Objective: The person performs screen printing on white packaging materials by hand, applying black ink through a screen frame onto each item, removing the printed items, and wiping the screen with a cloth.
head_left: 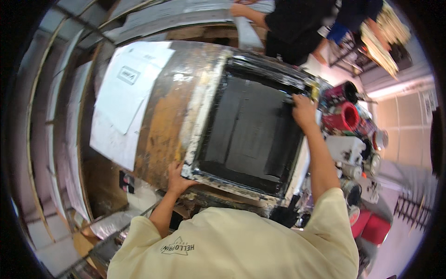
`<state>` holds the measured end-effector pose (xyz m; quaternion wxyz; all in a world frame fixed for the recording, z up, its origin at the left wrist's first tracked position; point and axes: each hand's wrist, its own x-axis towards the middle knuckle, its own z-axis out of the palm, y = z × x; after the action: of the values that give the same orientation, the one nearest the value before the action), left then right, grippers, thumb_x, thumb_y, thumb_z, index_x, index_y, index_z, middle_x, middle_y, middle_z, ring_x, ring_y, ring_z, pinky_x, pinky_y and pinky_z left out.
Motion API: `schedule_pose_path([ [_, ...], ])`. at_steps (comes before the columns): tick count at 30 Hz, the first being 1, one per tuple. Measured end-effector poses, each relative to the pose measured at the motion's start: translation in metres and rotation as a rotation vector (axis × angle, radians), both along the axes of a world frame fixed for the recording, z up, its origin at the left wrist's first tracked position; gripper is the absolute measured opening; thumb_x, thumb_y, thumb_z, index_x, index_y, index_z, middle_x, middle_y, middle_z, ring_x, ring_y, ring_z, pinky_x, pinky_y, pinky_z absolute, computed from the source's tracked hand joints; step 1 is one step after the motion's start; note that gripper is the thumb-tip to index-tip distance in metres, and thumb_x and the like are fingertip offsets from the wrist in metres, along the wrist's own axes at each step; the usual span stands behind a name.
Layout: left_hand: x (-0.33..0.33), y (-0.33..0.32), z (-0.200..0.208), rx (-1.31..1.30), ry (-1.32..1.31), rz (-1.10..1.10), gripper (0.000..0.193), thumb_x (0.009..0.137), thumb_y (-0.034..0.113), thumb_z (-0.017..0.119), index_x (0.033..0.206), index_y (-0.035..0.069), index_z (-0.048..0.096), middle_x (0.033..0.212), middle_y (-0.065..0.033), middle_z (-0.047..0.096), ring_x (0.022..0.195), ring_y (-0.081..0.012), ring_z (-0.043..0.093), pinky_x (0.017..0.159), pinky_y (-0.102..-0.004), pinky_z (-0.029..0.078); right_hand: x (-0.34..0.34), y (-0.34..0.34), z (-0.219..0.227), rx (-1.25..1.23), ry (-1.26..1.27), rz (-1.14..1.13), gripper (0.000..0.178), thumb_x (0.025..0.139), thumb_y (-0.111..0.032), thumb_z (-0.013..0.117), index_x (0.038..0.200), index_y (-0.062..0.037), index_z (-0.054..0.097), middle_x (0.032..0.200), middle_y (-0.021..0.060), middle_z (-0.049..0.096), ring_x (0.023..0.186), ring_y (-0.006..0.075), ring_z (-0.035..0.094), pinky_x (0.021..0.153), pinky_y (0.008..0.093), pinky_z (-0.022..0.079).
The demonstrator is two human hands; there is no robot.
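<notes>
A screen printing frame (193, 128) with pale, ink-stained rails lies on the worn wooden table before me. Its dark mesh (241, 125) is smeared with black ink, and a darker band runs along the mesh's right side. At the frame's near left corner, my left hand (177, 179) is closed on the rail, thumb toward the near edge. My right hand (304, 113) reaches over the frame's right side toward the far end, fingers curled at the inner edge of the mesh. What those fingers hold is hidden against the black.
White paper sheets (125, 102) cover the table's left end. Ink-stained containers, among them a red tub (343, 116) and a white jug (346, 149), crowd the right side. Racks of sheets (69, 135) stand at left. Beyond the table, a person in black (297, 28) handles sheets.
</notes>
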<state>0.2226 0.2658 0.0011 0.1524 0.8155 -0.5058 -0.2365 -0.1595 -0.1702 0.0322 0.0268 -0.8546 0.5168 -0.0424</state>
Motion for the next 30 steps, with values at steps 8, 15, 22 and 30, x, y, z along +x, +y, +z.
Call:
schedule_pose_path([
  [8,-0.007,0.002,0.028,-0.021,0.386,0.111,0.121,0.055,0.052,0.098,0.154,0.005,0.046,0.144,-0.0245,0.058,0.135,-0.0393,0.054,0.113,-0.0466,0.043,-0.010,0.245,0.092,0.296,-0.005,0.134,0.049,0.080,-0.004,0.069,0.128,-0.0035,0.058,0.128,0.0205,0.059,0.117,0.0417,0.057,0.095,0.0521,0.047],
  [15,-0.006,0.002,0.063,-0.257,0.525,0.094,0.120,0.055,0.046,0.100,0.153,0.002,0.046,0.139,-0.0252,0.061,0.131,-0.0363,0.059,0.112,-0.0443,0.044,0.001,0.358,0.136,0.090,0.031,0.019,0.048,0.079,-0.005,0.069,0.126,-0.0069,0.060,0.123,0.0139,0.060,0.118,0.0332,0.055,0.110,0.0570,0.033],
  [22,-0.018,-0.023,0.132,-0.595,0.583,0.159,0.115,0.065,0.033,0.099,0.158,0.002,0.038,0.122,-0.0102,0.067,0.102,-0.0189,0.063,0.087,-0.0333,0.052,0.015,0.348,0.182,-0.292,-0.026,-0.132,0.055,0.083,-0.031,0.068,0.132,-0.0077,0.061,0.118,0.0148,0.058,0.119,0.0349,0.052,0.109,0.0683,0.027],
  [30,-0.021,-0.039,0.110,-0.577,0.279,-0.016,0.111,0.089,0.060,0.073,0.163,-0.003,0.018,0.147,-0.0299,0.044,0.138,-0.0446,0.039,0.117,-0.0545,0.029,0.018,0.282,0.248,-0.614,-0.115,-0.035,0.031,0.088,-0.036,0.068,0.106,-0.0105,0.069,0.097,0.0076,0.066,0.101,0.0299,0.062,0.101,0.0571,0.035],
])
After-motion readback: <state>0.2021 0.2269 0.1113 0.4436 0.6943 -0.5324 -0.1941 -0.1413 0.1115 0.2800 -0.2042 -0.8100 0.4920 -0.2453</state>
